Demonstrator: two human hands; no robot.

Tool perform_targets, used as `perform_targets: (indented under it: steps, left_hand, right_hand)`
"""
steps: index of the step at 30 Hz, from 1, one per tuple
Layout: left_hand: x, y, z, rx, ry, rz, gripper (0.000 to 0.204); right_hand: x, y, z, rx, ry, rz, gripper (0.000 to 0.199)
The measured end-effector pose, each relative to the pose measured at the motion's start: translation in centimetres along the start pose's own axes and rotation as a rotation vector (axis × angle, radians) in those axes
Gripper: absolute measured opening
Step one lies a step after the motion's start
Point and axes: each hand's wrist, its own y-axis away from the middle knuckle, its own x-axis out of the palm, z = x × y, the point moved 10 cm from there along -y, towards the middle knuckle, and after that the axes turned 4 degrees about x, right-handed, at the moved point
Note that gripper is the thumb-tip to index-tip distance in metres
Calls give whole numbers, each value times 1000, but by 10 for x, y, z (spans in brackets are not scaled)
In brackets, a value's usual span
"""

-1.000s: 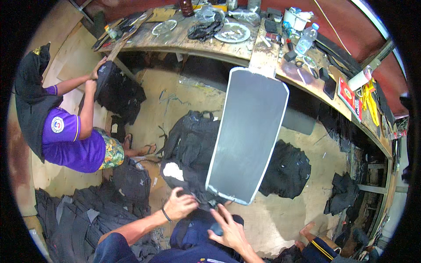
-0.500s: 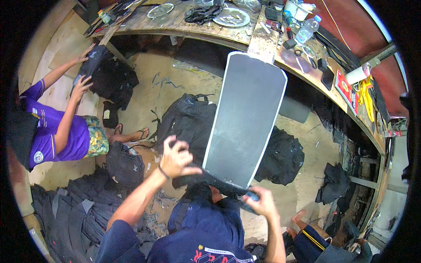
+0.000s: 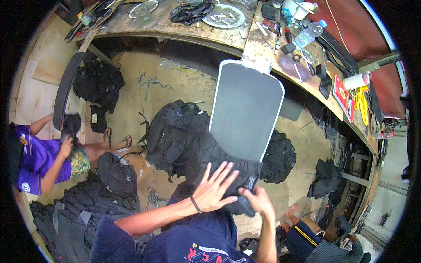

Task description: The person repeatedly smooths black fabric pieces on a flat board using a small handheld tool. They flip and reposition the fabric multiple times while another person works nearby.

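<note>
A long grey board (image 3: 247, 109) with a white rim juts toward me from the worktable. Black cloth, seemingly a garment (image 3: 228, 158), is drawn over its near end and hangs down on the left. My left hand (image 3: 215, 188) lies flat on the cloth, fingers spread. At the board's near right corner, my right hand (image 3: 262, 202) pinches the cloth's edge, where a dark blue patch shows beside the thumb. What lies under the right fingers is hidden.
Along the worktable (image 3: 175, 30) stand a plate (image 3: 223, 16), a plastic bottle (image 3: 309, 35) and a phone (image 3: 325, 87). Black garments (image 3: 169, 136) heap on the floor. At left a person in purple (image 3: 48, 149) handles dark cloth on a narrow board (image 3: 66, 92); another person (image 3: 315, 241) sits lower right.
The black cloth has come further up over the board's near end. My left hand moved from the air down onto it. At left, the other person's hands moved nearer their body.
</note>
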Motion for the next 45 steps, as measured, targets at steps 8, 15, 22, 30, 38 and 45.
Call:
perform_targets:
  steps: [8,15,22,30,38,45]
  left_hand:
    - [-73,-200,92,294,-379,-424,110]
    - [-95,-268,58,475,-606,-216,86]
    - [-54,-279,33,186,-936,665,43]
    - [-109,-262,28,480,-679,-545,33]
    - [-119,-335,100,477,-294,-387,74]
    - [-135,-388,134,240,-416,-174,90]
  right_hand:
    - [-139,-125,150,-231,-548,-503,52]
    - [-112,-104,141,-83,-285,-566,118]
    - [-67,-60,127,-321,-348,-643,88]
    - [-44,-4,171,-910,-85,-859,75]
    - [5,-39,239,-1231,443,-543,55]
    - [-21,-110,317,-1144,441,-711,47]
